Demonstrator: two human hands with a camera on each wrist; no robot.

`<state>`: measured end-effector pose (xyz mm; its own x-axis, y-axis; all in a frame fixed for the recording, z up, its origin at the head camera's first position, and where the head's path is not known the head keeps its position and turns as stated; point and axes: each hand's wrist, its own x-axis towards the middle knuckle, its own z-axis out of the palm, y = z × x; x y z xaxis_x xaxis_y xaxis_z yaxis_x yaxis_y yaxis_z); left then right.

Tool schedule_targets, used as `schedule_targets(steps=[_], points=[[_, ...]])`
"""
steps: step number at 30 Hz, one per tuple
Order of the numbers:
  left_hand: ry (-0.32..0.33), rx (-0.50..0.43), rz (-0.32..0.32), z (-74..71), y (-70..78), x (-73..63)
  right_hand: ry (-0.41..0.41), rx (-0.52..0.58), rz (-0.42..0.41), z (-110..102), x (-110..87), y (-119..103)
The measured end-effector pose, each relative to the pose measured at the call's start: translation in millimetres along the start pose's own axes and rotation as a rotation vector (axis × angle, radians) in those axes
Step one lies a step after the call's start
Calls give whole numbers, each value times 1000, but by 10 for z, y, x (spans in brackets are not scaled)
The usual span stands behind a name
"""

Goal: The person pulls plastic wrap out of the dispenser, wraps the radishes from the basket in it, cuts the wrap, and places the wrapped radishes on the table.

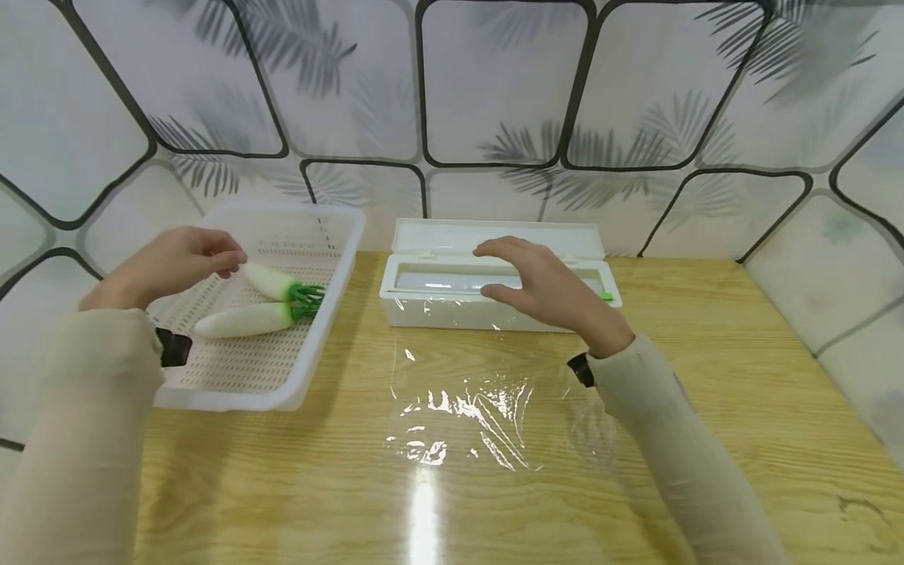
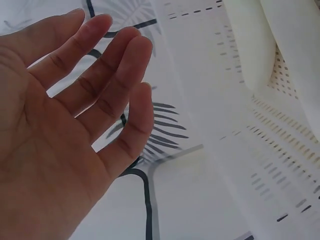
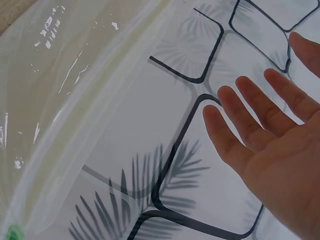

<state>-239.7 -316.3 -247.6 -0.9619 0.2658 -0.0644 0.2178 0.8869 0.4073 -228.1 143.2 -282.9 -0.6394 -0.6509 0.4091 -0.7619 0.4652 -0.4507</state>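
Note:
Two white radishes with cut green tops, the upper radish [image 1: 267, 280] and the lower radish [image 1: 243, 320], lie in a white perforated basket [image 1: 332, 314] at the left. My left hand [image 1: 173, 263] is over the basket's left side, close to the upper radish's tip; its fingers are loosely bent and hold nothing. My right hand [image 1: 540, 286], thumb and fingers spread apart, is over a white cling film box [image 1: 452, 312] with its lid raised. Clear cling film [image 1: 466, 416] runs from the box toward me across the table, wrinkled and shiny.
The wooden table [image 1: 706, 439] extends to the right and front. Behind it stands a wall [image 1: 494, 78] with dark outlines and leaf patterns. A small green slider [image 1: 606, 297] sits at the box's right end. The basket's raised rim borders the radishes.

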Motion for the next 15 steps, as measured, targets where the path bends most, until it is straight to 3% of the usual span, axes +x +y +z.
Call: schedule_targets(steps=[15], points=[[-261, -84, -34, 164, -94, 259, -76, 85, 97, -2, 300, 145]])
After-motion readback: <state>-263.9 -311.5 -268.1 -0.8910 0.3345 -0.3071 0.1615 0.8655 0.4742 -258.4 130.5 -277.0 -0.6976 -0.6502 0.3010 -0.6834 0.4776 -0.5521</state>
